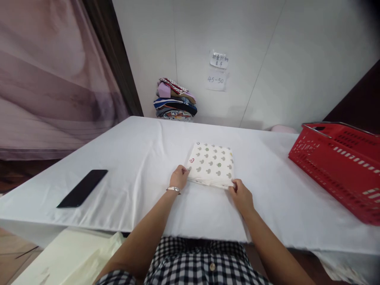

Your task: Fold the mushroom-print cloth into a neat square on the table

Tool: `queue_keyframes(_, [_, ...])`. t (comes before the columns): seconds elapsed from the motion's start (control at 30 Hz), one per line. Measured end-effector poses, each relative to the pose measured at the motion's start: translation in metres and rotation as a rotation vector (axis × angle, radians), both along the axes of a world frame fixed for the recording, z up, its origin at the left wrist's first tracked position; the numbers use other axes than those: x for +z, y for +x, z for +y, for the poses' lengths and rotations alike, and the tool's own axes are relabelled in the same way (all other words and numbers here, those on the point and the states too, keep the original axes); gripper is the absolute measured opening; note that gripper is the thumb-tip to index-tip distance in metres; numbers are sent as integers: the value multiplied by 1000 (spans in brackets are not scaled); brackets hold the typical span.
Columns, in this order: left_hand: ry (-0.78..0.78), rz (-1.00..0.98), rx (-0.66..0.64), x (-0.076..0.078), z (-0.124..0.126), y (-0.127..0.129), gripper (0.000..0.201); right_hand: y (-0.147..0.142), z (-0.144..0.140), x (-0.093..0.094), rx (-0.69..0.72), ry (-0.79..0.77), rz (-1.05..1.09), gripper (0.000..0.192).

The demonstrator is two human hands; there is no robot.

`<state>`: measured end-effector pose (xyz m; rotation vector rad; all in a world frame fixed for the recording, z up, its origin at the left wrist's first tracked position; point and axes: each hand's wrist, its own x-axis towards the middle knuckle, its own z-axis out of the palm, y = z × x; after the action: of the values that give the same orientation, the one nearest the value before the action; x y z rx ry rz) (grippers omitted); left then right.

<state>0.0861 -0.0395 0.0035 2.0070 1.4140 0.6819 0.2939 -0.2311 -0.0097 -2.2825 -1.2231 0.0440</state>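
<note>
A white cloth (211, 161), folded into a flat square and printed with small grey, green and red motifs, lies on the white-covered table (142, 158). Its layered folded edge faces me. My left hand (179, 177), with a bracelet at the wrist, pinches the cloth's near left corner between thumb and fingers. At the near right corner my right hand (241, 196) grips the edge in the same way. Both hands rest low, close to the tabletop. The undersides of the folds are hidden.
A red plastic basket (338, 166) with a metal handle stands at the right. A black phone-like slab (83, 188) lies at the left. Behind the table's far edge, a stack of folded fabrics (175, 101) leans by the wall, where paper notes (218, 71) hang.
</note>
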Motion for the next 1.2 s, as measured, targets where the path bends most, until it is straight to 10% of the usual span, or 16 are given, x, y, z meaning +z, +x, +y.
queue_keyframes(0.2, [63, 136, 5, 8, 0, 3, 8, 2, 2, -1, 4, -1, 4, 25])
queue_keyframes(0.43, [586, 192, -269, 26, -10, 37, 35, 1, 3, 1, 19, 8, 10, 24])
queue_keyframes(0.8, [441, 405, -406, -1, -4, 49, 55, -1, -3, 8, 44, 56, 90, 20])
queue_keyframes(1.03, [440, 412, -401, -1, -5, 51, 55, -9, 12, 58, 257, 382, -242, 30])
queue_keyframes(1.2, [446, 425, -401, 0, -5, 51, 56, -11, 63, 74, 346, 132, -259, 54])
